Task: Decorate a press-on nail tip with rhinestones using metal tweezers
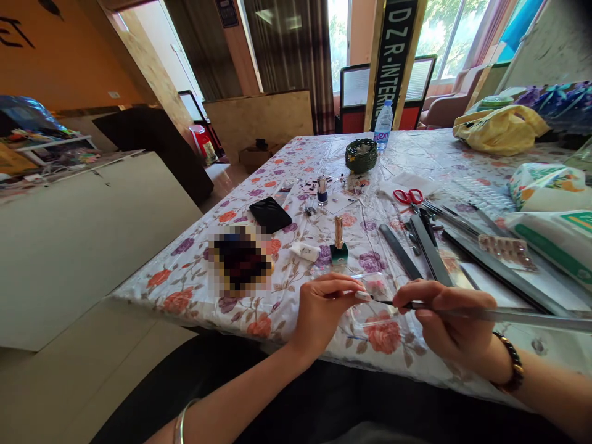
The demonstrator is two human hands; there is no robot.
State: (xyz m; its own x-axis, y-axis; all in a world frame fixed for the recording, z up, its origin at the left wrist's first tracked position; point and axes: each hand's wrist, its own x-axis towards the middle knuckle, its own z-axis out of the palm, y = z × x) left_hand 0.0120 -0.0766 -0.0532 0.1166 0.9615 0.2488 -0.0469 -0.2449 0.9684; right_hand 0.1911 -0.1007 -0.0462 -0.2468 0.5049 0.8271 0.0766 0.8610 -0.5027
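Observation:
My left hand [321, 308] is closed in a pinch, with a pale, whitish nail at the thumb's end. Something small and dark shows at its fingertips, too small to make out. My right hand [456, 327] grips a slim brush [425, 305] with a long handle, its dark tip meeting the left fingertips. Below them lies a clear plastic case [370, 314] with a bit of pink in it. Just beyond stand a dark green nail polish bottle [339, 246] with a gold cap and a crumpled white tube [305, 251]. Farther back is a dark blue polish bottle [322, 192].
Nail files [430, 250], red-handled scissors [409, 197] and a blister pack [506, 251] lie to the right, beside a wipes pack [559, 243]. To the left are a black flat object [271, 214] and a blurred-out item [243, 259]. A basket [361, 155] and water bottle [383, 126] stand behind.

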